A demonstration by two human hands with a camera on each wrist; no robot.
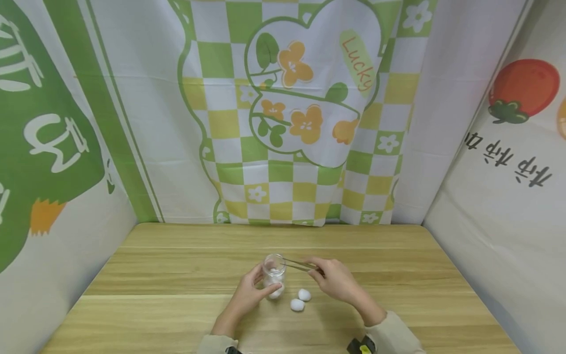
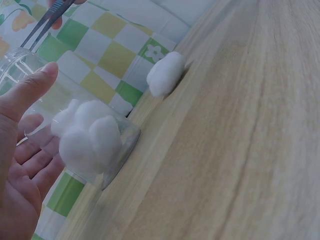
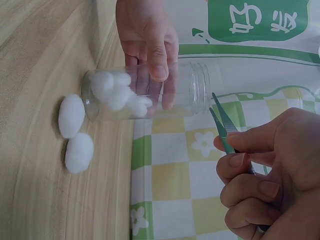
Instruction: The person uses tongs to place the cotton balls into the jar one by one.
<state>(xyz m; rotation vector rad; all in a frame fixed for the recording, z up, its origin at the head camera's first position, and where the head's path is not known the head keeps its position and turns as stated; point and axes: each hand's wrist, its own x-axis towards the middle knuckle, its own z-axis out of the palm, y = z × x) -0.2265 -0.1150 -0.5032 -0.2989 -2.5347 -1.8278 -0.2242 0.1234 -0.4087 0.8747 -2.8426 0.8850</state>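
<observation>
A clear jar [image 1: 275, 266] stands upright on the wooden table, its mouth uncovered. Several white cotton balls [image 3: 116, 94] lie in its lower part. My left hand [image 1: 246, 293] holds the jar from the left, thumb on the near side and fingers behind it. Between thumb and fingers, my right hand [image 1: 338, 281] pinches metal tweezers [image 3: 222, 131]. Their tips are apart with nothing between them, right at the jar's rim in the right wrist view. Two more cotton balls, one farther [image 1: 304, 294] and one nearer [image 1: 297, 305], rest on the table just right of the jar.
The wooden table [image 1: 177, 275] reaches back to a green and white checked curtain [image 1: 292, 191]. Printed cloth hangs at the left [image 1: 66, 147] and at the right [image 1: 495, 196].
</observation>
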